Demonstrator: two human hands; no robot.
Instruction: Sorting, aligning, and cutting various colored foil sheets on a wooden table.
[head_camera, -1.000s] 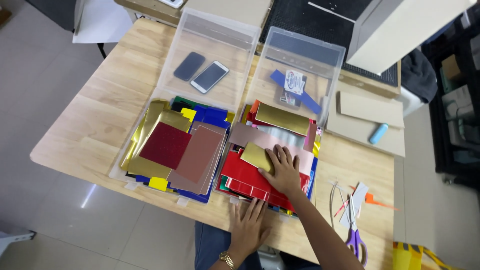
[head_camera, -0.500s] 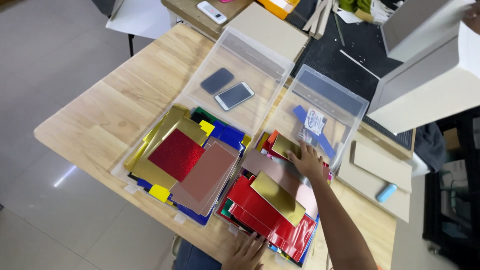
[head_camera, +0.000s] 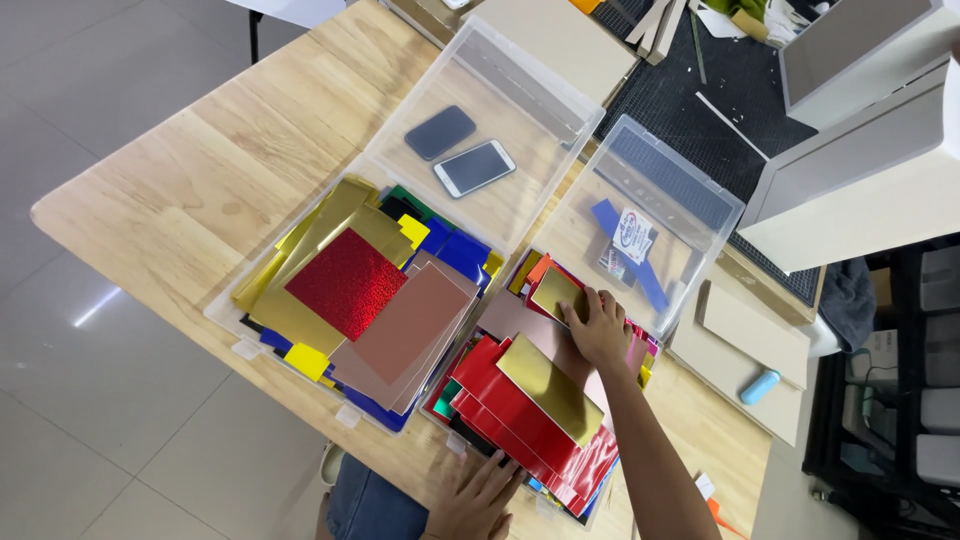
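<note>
- Sheets of shiny card fill your left-hand pile (head_camera: 350, 300): a glittery red sheet (head_camera: 347, 283) lies on top with a copper-pink sheet (head_camera: 412, 322) just beside it, gold sheets under both, and blue and yellow corners poking out at the edges.
- Phones, two of them, lie side by side in the big clear bin (head_camera: 540, 80) behind that pile: a dark one (head_camera: 440, 132) and a white-edged one (head_camera: 475, 168).
- Left hand (head_camera: 480, 495): yours rests flat, fingers spread and holding nothing, on the near edge of the right-hand pile (head_camera: 530, 420), touching the red sheets.
- Gold strip (head_camera: 548, 388) lies on top of those red sheets, its long axis running from near your left hand diagonally away toward your right hand.
- Right hand (head_camera: 598, 328): your fingers are curled down onto a small gold card (head_camera: 555, 292) at the far end of that pile; I cannot tell whether they pinch it or only press it. This hand is the nearer one to it, and the card lies just left of your fingertips.
- Second clear bin (head_camera: 700, 195) sits right behind that hand, holding a blue strip and a small packet.
- Light-blue tube (head_camera: 760, 387) lies alone on brown boards at the far right.
</note>
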